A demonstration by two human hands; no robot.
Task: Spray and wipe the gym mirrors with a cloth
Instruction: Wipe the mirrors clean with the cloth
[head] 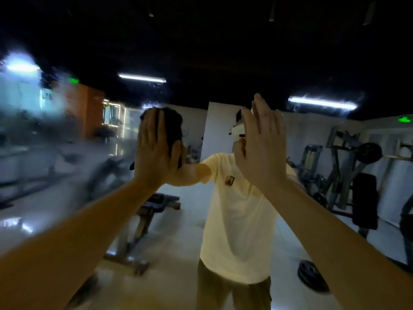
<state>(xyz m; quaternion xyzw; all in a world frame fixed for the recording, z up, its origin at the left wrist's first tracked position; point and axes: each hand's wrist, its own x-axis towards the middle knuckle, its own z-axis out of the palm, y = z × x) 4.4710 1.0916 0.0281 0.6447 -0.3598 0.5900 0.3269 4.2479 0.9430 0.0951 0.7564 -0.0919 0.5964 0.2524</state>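
The room is dim, and up high it is almost black. Long lamps (142, 78) glow white and smear. The left side of the mirror (44, 153) looks foggy and blurry. The floor (13, 222) shines. Straight lines bend near the edges.

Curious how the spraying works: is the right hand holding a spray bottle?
No, the right hand is raised flat with straight fingers and holds nothing.
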